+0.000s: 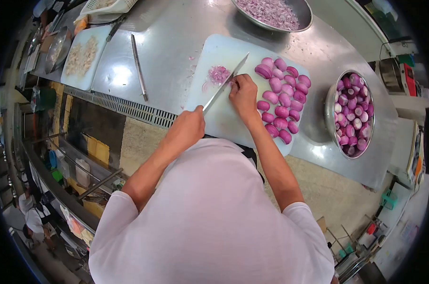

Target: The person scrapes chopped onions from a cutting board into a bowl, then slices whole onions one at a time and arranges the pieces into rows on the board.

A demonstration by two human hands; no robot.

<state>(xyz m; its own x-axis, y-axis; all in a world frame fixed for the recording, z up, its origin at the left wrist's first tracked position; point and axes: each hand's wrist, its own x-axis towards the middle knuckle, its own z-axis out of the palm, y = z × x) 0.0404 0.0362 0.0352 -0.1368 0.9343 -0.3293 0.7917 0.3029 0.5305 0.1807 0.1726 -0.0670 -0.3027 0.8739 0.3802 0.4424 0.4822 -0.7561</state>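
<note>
My left hand (186,127) is closed round the handle of a knife (224,84), whose blade points up and to the right over a white cutting board (224,124). Close against the right side of the blade, my right hand (244,94) has its fingers curled down on the board, pressing a small piece of onion mostly hidden under them. A small pile of chopped purple onion (218,75) lies just left of the blade. Several peeled purple onion halves (284,99) stand in rows on the right part of the board.
A metal bowl of peeled onions (330,113) stands at the right, another of chopped onion (305,24) at the top. Leftward on the steel table (165,57) lie a metal rod (138,67) and a second board (90,80) with pale chopped food. A person (33,220) is at lower left.
</note>
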